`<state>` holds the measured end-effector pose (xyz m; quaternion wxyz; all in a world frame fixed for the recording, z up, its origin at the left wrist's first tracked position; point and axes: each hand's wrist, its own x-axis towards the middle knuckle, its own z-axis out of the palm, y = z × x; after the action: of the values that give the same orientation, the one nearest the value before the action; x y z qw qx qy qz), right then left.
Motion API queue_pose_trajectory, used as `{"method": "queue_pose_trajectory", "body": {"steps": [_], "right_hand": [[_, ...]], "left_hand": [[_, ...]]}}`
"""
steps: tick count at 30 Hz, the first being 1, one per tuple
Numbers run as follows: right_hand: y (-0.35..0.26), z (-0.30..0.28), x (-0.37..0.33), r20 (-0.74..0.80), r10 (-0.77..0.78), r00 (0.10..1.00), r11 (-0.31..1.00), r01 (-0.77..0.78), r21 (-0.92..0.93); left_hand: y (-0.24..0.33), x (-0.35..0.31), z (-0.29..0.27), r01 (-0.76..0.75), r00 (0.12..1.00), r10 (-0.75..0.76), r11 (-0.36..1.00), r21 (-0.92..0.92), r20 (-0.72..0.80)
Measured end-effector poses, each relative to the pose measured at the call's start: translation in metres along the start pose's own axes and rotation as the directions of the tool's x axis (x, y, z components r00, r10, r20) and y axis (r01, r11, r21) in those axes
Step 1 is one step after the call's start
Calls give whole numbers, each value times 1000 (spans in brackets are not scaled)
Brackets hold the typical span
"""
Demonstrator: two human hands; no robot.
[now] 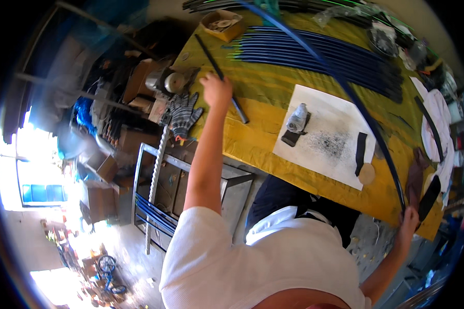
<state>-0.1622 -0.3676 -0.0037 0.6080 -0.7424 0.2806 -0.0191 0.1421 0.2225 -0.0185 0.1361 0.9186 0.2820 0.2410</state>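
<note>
My left hand (217, 91) is closed round the middle of a short black tube (207, 53), which slants over the left part of the yellow-covered table (258, 139). At the right, my right hand (410, 218) grips the lower end of a long dark blue rod (340, 77). That rod rises across the view, above the table, and runs out at the top edge. Beneath it lies a white sheet (307, 149) strewn with black specks. On the sheet are a grey wrapped bundle (297, 118), a dark block (292, 138) and a black strip (361, 153).
Several dark blue rods (309, 54) lie in a row at the table's far side. A yellow box (222, 24) stands at the far left corner. Left of the table are a striped glove (183, 114), a small motor (174, 81) and a metal rack (139, 175). Cloths (438, 123) lie at the right.
</note>
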Motion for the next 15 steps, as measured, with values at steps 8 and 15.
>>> {"method": "queue_pose_trajectory", "body": {"steps": [8,15], "right_hand": [[-73,144,-5,237,-102,966,963,36,268],[-119,187,-7,687,-193,700,977,73,200]], "left_hand": [[80,-130,-144,131,701,682,165,-978,209],[139,-181,-189,176,722,691,-125,-976,41]]}}
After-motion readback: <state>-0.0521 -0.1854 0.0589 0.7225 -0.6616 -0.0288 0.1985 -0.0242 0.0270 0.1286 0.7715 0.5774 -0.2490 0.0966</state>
